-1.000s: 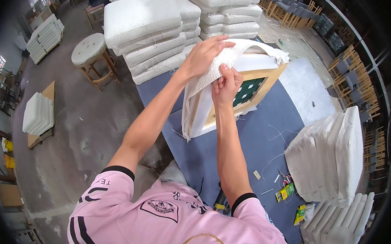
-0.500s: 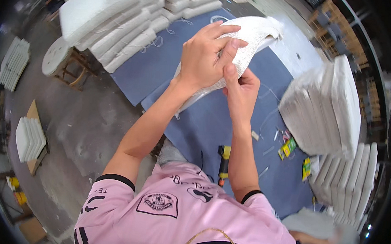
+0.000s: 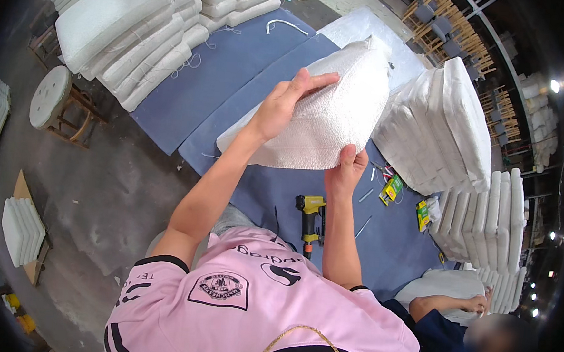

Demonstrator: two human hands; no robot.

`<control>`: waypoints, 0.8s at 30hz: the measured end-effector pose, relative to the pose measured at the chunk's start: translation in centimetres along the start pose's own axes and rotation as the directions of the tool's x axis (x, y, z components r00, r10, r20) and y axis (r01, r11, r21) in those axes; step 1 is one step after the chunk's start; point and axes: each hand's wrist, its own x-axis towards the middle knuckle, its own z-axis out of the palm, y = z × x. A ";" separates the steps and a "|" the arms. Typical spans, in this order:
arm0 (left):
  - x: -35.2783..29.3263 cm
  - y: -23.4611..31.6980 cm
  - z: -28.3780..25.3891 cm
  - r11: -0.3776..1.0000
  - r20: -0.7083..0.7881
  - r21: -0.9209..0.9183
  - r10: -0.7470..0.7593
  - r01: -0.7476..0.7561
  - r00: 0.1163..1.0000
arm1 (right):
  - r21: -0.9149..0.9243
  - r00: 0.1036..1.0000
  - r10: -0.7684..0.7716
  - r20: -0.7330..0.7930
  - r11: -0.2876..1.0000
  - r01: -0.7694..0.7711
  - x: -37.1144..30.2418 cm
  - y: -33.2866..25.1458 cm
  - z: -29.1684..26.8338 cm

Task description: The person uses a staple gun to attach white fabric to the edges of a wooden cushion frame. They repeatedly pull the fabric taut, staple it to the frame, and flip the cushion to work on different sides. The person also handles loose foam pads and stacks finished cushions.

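Note:
A white upholstered seat pad [image 3: 327, 127] with textured fabric is held up over the blue-covered table, its broad face turned toward me. My left hand [image 3: 283, 105] rests on the pad's left side with its fingers stretched out along the fabric. At the lower right edge my right hand [image 3: 347, 170] grips the pad, thumb on the near face and the other fingers mostly hidden behind it. Close to my right forearm, a yellow and black nail or staple gun [image 3: 310, 218] lies on the table, touched by neither hand.
Stacked white pads stand at the table's far left [image 3: 126, 28] and right [image 3: 437, 124]. Small yellow-green boxes [image 3: 391, 190] lie near the right stack. A round-topped stool [image 3: 51, 97] is on the floor at left. Another person's arm [image 3: 445, 305] reaches in at lower right.
The seat pad has turned to show its broad face. My left hand has gone from bunched at the edge to stretched fingers; my right hand has moved down, apart from the left.

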 end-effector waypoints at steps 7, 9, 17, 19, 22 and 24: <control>1.3 2.2 -1.3 0.993 -0.093 0.047 -0.101 0.106 0.991 | 0.018 0.998 -0.020 0.057 1.000 0.019 1.7 1.2 1.6; 2.4 4.0 -2.0 0.981 -0.106 0.179 -0.054 0.073 0.993 | -0.001 0.997 -0.013 0.077 1.000 0.013 3.1 1.9 4.0; 4.1 5.8 -6.1 0.654 -0.221 0.756 0.262 -0.005 0.939 | -0.050 0.975 -0.038 0.218 0.997 0.050 8.0 4.1 11.9; 3.9 5.9 -6.6 0.659 -0.254 0.752 0.265 0.018 0.930 | -0.002 0.974 -0.014 0.226 1.000 0.015 8.6 4.4 13.1; 3.9 6.2 -6.8 0.646 -0.297 0.761 0.271 0.055 0.915 | 0.048 0.968 -0.005 0.252 0.999 -0.007 9.1 5.2 13.6; 3.9 6.3 -6.5 0.620 -0.296 0.783 0.296 0.053 0.908 | 0.072 0.969 -0.002 0.248 0.997 -0.016 9.4 5.6 13.5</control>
